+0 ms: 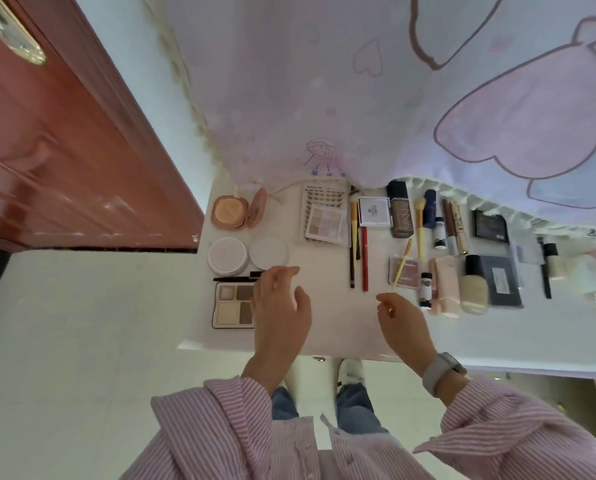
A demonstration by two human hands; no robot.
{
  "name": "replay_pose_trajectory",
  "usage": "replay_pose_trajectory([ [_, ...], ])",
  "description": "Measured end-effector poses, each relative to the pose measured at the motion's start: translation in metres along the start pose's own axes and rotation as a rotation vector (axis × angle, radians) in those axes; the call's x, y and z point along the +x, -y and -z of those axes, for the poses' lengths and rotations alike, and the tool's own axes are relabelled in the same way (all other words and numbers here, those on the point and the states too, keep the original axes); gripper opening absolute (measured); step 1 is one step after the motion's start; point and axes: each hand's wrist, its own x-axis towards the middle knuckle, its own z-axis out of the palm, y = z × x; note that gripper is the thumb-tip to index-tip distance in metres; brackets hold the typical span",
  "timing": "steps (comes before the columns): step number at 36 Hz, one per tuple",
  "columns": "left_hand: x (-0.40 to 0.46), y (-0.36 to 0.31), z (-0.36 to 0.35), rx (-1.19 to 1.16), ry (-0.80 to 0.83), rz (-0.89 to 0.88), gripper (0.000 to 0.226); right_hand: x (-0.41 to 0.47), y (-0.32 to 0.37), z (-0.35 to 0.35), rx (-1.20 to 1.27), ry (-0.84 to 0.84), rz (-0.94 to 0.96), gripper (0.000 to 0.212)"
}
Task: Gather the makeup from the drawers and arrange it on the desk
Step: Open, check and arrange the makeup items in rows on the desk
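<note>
Makeup lies spread in rows over the white worktop point(341, 327) in front of you. At ten o'clock from your hands sits an open peach powder compact point(229, 211) with its lid tipped up; below it are a round white jar point(227, 256) and its lid point(268, 252) side by side. At nine o'clock is a four-pan eyeshadow palette point(232, 304) in beige and brown, a black pencil point(237, 278) along its far edge. At twelve o'clock a pale six-pan palette point(325, 220) rests on a tray of false lashes point(324, 199), with a red pencil point(365, 259) and a yellow-handled brush point(354, 221) just beside it. Toward two o'clock stand out a dark foundation bottle point(399, 211), a blue tube point(430, 207), and a pale foundation bottle point(474, 285).

Your left hand point(281, 308) hovers over the palette's right edge, fingers loosely spread, holding nothing. Your right hand point(402, 322) hangs over bare worktop, fingers lightly curled, empty, a grey watch point(440, 372) on its wrist.

A pink cartoon-printed cloth point(359, 98) hangs behind; a red-brown door point(64, 150) stands at nine o'clock above pale floor point(64, 358).
</note>
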Motion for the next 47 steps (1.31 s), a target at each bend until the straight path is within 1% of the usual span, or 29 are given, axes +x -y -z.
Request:
replay_pose_trajectory([
  [2, -0.002, -0.019, -0.015, 0.01, 0.046, -0.091, 0.033, 0.009, -0.02, 0.018, -0.228, -0.126, 0.09, 0.028],
  [4, -0.006, -0.034, -0.035, 0.009, 0.136, -0.116, 0.033, 0.025, -0.04, 0.034, -0.444, -0.165, 0.215, 0.035],
  [6, -0.012, -0.042, -0.059, 0.04, 0.227, -0.099, 0.036, 0.042, -0.058, 0.048, -0.582, -0.134, 0.288, 0.049],
  [8, -0.018, -0.046, -0.083, 0.085, 0.307, -0.035, 0.039, 0.056, -0.067, 0.059, -0.717, -0.022, 0.342, 0.062],
  [9, -0.021, -0.047, -0.095, 0.121, 0.341, 0.019, 0.042, 0.062, -0.07, 0.064, -0.778, 0.026, 0.377, 0.065],
  [12, -0.03, -0.047, -0.122, 0.29, 0.407, 0.17, 0.049, 0.074, -0.075, 0.072, -0.871, 0.085, 0.49, 0.066],
  [15, -0.041, -0.047, -0.138, 0.409, 0.373, 0.203, 0.049, 0.079, -0.083, 0.071, -0.891, 0.091, 0.585, 0.062],
  [19, -0.045, -0.046, -0.143, 0.356, 0.32, 0.239, 0.047, 0.082, -0.087, 0.073, -0.809, 0.105, 0.691, 0.059],
  [22, -0.042, -0.049, -0.141, 0.21, 0.258, 0.304, 0.04, 0.083, -0.083, 0.082, -0.657, 0.143, 0.722, 0.066],
  [24, -0.039, -0.056, -0.137, 0.018, 0.194, 0.359, 0.034, 0.079, -0.074, 0.092, -0.404, 0.211, 0.68, 0.073],
  [25, -0.037, -0.062, -0.134, -0.096, 0.188, 0.394, 0.03, 0.075, -0.067, 0.097, -0.253, 0.26, 0.642, 0.077],
  [27, -0.035, -0.075, -0.125, -0.359, 0.221, 0.479, 0.026, 0.069, -0.055, 0.105, 0.036, 0.32, 0.606, 0.083],
  [28, -0.034, -0.082, -0.12, -0.497, 0.24, 0.515, 0.025, 0.067, -0.049, 0.108, 0.139, 0.337, 0.604, 0.083],
  [30, -0.032, -0.094, -0.111, -0.699, 0.246, 0.54, 0.025, 0.064, -0.037, 0.112, 0.233, 0.371, 0.618, 0.081],
  [32, -0.03, -0.102, -0.101, -0.81, 0.22, 0.541, 0.026, 0.06, -0.025, 0.115, 0.241, 0.397, 0.654, 0.078],
  [35, -0.027, -0.109, -0.087, -0.87, 0.19, 0.552, 0.027, 0.056, -0.011, 0.111, 0.264, 0.406, 0.705, 0.074],
  [37, -0.028, -0.11, -0.08, -0.89, 0.168, 0.546, 0.023, 0.054, -0.003, 0.107, 0.301, 0.397, 0.75, 0.065],
  [40, -0.034, -0.105, -0.071, -0.88, 0.105, 0.516, 0.02, 0.052, 0.004, 0.103, 0.339, 0.369, 0.802, 0.042],
  [42, -0.038, -0.101, -0.066, -0.866, 0.035, 0.501, 0.019, 0.051, 0.008, 0.102, 0.389, 0.368, 0.82, 0.026],
  [45, -0.042, -0.096, -0.059, -0.799, -0.079, 0.439, 0.014, 0.049, 0.013, 0.102, 0.472, 0.404, 0.761, 0.01],
  [47, -0.044, -0.096, -0.055, -0.752, -0.118, 0.377, 0.014, 0.047, 0.018, 0.105, 0.443, 0.445, 0.708, 0.01],
])
